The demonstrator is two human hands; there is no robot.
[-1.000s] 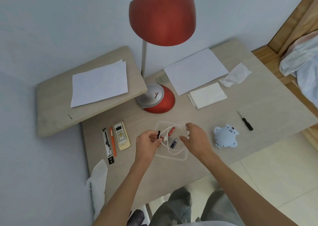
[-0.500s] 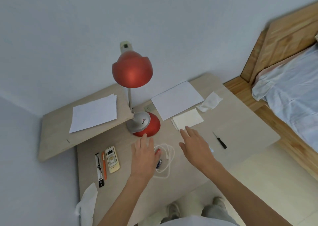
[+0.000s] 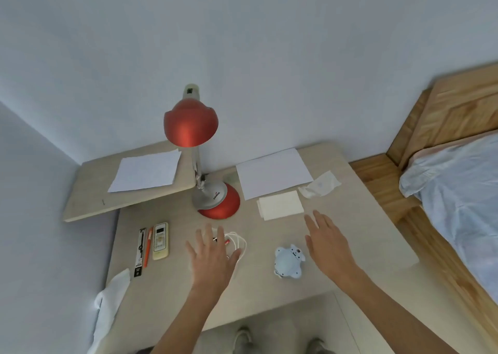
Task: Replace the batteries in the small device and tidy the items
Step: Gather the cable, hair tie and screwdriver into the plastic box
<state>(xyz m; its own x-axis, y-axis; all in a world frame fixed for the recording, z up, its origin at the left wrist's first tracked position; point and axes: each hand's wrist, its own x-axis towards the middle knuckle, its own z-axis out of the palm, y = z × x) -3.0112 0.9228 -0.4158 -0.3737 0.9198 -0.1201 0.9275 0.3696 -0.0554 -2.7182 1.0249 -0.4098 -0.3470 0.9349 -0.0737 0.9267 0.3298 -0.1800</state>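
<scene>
Surface: a pale wood-grain desk set in the corner of a blue-grey walled room, with a raised shelf on its left and a wooden-framed bed to the right. A red lamp stands at the back of the desk.

Task item: the small pale-blue device lies on the desk between the two hands. Its long axis runs from near-left to far-right, and the end with a small dark mark points towards the right hand.

Hands: the right hand is flat with fingers spread, holding nothing, just right of the device and apart from it. The left hand is likewise spread and holds nothing; it sits over a coiled white cable; contact cannot be confirmed.

Enclosed item: a red battery lies inside the cable loop, partly hidden
</scene>
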